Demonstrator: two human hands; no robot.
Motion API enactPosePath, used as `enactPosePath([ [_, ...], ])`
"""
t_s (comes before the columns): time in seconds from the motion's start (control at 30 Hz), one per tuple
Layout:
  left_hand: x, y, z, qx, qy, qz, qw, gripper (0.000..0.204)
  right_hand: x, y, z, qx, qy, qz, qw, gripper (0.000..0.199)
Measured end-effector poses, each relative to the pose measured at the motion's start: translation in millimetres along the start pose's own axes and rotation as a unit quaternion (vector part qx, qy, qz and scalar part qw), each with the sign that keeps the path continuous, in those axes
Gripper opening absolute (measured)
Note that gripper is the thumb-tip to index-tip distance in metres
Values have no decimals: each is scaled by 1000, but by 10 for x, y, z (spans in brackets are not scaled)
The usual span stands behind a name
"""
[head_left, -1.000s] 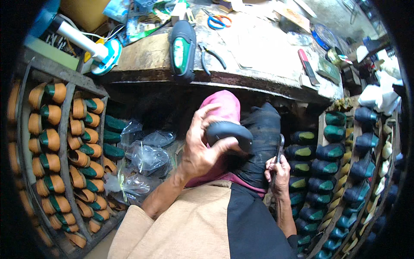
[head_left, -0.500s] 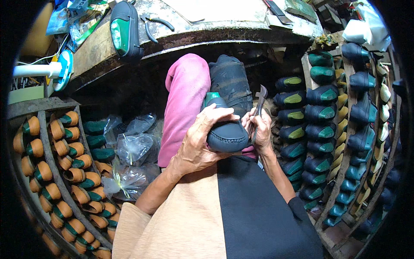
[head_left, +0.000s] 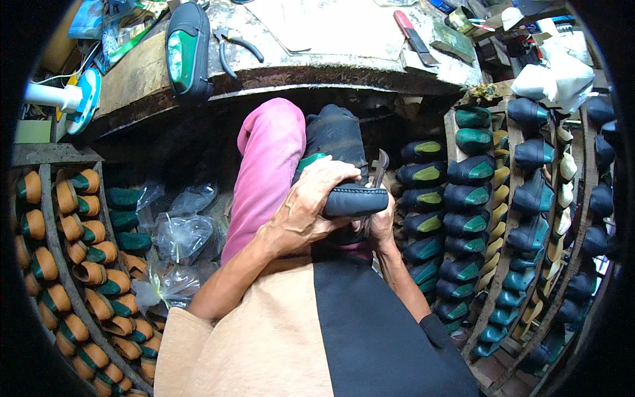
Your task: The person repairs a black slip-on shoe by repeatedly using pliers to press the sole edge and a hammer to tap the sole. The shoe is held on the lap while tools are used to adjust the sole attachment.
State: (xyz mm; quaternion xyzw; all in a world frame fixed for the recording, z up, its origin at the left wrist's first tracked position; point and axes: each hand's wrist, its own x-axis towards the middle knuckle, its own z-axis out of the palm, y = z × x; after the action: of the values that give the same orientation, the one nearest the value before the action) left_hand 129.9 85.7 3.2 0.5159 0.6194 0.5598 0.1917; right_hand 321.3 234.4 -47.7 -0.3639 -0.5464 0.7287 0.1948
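Observation:
Above my lap, my left hand is wrapped round a black shoe with stitching along its toe. A bit of the green shoe last shows beyond the fingers. My right hand grips dark metal pincers whose curved head points up and away from me, close against the shoe's right side. The shoe covers part of the right fingers and the lower end of the pincers.
A workbench ahead carries another black shoe, cutting pliers and a red-handled blade. Racks of orange-brown shoes stand left, racks of black shoes right. Clear plastic bags lie by my left leg.
The shoe has tilted, so its toe top shows less and its front edge more. My right hand and the pincers have shifted partly behind it. The whole view has shifted slightly.

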Motion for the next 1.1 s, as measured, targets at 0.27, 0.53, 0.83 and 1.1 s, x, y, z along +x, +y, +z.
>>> enactPosePath([
  [0.27, 228, -73, -34, -7, 104, -111, 988, 85, -84, -72, -20, -9, 5, 7, 1000, 15],
  [0.53, 77, -309, -160, -150, 68, -240, 957, 91, -216, -424, 83, -151, 2, 69, 986, 13],
  [0.83, -70, -472, 44, -64, 81, -202, 974, 75, -490, -887, -117, -245, -138, 329, 902, 31],
  [1.1, -87, -532, 38, -186, 49, -206, 959, 70, -456, -1290, -189, -240, -257, 291, 890, 32],
])
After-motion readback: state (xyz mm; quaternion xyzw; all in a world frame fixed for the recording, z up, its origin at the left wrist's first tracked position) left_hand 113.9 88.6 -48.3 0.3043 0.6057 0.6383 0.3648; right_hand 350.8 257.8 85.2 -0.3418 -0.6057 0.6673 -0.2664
